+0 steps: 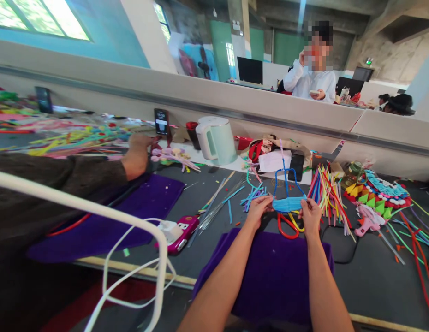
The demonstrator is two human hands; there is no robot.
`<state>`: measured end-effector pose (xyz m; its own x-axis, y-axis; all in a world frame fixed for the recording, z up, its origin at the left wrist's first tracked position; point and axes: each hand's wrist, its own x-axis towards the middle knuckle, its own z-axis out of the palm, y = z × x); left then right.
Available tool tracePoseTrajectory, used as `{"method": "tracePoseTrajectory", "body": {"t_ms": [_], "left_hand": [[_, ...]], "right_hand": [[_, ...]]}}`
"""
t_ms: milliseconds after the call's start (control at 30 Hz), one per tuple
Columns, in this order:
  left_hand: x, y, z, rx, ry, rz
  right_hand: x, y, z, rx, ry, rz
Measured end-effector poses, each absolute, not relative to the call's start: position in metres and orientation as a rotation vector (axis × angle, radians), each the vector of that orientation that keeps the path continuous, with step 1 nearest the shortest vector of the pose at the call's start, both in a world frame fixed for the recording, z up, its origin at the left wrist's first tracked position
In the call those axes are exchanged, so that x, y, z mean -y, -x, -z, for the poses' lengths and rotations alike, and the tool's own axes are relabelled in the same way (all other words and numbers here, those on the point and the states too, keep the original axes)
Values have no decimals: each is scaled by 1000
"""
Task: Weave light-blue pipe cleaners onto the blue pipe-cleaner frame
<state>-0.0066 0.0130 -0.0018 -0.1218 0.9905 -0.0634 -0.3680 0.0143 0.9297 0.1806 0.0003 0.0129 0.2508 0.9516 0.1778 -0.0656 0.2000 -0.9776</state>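
Note:
In the head view I hold a small blue boat-shaped craft (288,204), which looks made of fuzzy pipe cleaners, with an upright frame and a lilac tip rising from it. My left hand (259,210) pinches its left end. Its right end is between the fingers of my right hand (310,214). Just beneath the craft lie a red loop (288,230) and a yellow loop, partly hidden. A purple cloth (273,272) spreads under my forearms. Right of my right hand is a bundle of coloured pipe cleaners (328,193); blue pieces (251,198) lie beyond my left hand.
A pink glue gun (368,221) and a colourful layered craft (387,191) are at right. A kettle (219,140) stands by the partition. At left are a magenta device (183,234), a white tube (97,205) and a co-worker's arm (136,159). Another person (311,83) stands beyond.

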Motion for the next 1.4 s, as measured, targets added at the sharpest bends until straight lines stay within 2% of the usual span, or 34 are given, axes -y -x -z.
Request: {"method": "tracePoseTrajectory", "body": {"t_ms": [700,1400], "left_hand": [[-14,7,1,-1200,-996,-1459],[-11,5,-4,-842,-736,-1420]], "right_hand": [[5,-177,-18,1152,1192,-800],[0,-176,-13,916,963,-1115]]}}
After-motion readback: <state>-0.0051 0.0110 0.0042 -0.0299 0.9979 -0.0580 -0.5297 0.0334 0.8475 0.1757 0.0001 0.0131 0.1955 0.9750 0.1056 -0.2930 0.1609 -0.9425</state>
